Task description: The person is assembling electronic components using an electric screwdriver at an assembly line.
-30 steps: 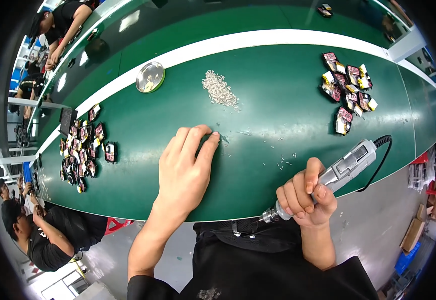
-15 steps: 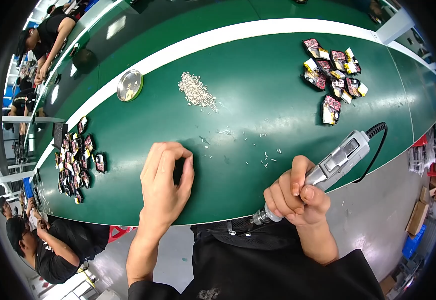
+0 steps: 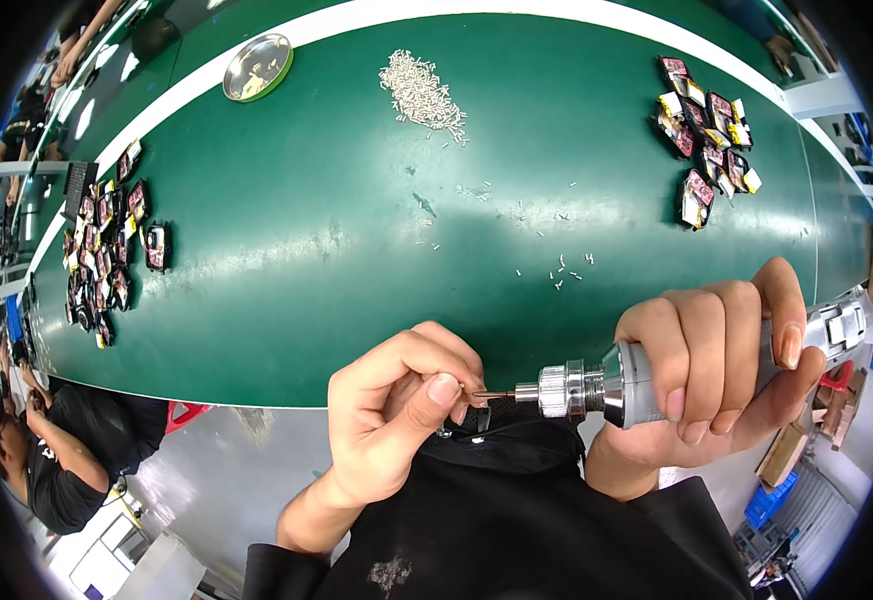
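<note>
My right hand [image 3: 717, 365] grips a grey electric screwdriver [image 3: 629, 388], held nearly level with its bit pointing left. The thin metal bit [image 3: 497, 395] reaches the fingertips of my left hand [image 3: 392, 405]. That hand is pinched at the bit's tip; whatever small piece lies between thumb and finger is mostly hidden. Both hands are raised over the near table edge, in front of my black top. Beyond them on the green table [image 3: 287, 300] several small loose screws or pins [image 3: 562, 270] are scattered, and a pile of the same small pale metal pieces [image 3: 422, 95] lies farther back.
Black housings with red-and-black insides and yellow-and-white parts form one group [image 3: 102, 250] at the left and another [image 3: 702, 130] at the far right. A round green-rimmed dish [image 3: 259, 68] stands far left. Another person [image 3: 67, 450] in black sits at the left.
My left hand has moved right and down and closed into a pinch at the bit. My right hand has swung the screwdriver level and raised it. The view has shifted toward the near edge.
</note>
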`<state>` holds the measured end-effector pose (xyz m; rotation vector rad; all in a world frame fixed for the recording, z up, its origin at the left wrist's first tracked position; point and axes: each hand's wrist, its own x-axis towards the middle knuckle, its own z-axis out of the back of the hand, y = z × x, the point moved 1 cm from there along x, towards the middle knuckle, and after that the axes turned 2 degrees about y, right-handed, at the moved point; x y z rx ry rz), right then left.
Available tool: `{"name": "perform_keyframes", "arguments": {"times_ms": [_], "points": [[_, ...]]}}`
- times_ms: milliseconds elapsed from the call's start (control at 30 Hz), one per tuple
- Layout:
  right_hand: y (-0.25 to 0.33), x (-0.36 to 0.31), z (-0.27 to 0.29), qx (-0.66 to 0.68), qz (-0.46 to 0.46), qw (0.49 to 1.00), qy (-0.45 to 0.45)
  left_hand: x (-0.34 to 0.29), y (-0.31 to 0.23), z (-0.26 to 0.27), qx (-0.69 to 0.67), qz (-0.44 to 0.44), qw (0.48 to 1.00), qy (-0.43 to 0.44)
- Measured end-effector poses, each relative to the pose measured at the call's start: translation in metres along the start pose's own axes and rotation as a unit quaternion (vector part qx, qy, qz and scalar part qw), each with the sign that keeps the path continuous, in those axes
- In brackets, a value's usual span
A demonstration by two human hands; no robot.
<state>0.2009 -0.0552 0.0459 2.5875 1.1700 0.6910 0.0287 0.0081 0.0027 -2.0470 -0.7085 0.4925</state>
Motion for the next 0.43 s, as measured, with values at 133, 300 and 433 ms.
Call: {"name": "perform_keyframes", "arguments": {"times_ms": [133, 300, 433], "points": [[-0.0069, -0.0014, 0.0001, -0.008, -0.008, 1.000, -0.001, -0.0013, 0.0020, 0.0034, 0.000, -0.003, 1.000, 0.017], [-0.0096, -0.0006, 0.0003, -0.001, -0.009, 1.000, -0.008, -0.0018, 0.0004, 0.0052, 0.006, 0.005, 1.000, 0.019], [-0.0042, -0.0016, 0.0006, -0.022, -0.008, 1.000, -0.009, 0.0012, -0.0002, 0.0047, 0.114, -0.027, 0.993, 0.035]]}}
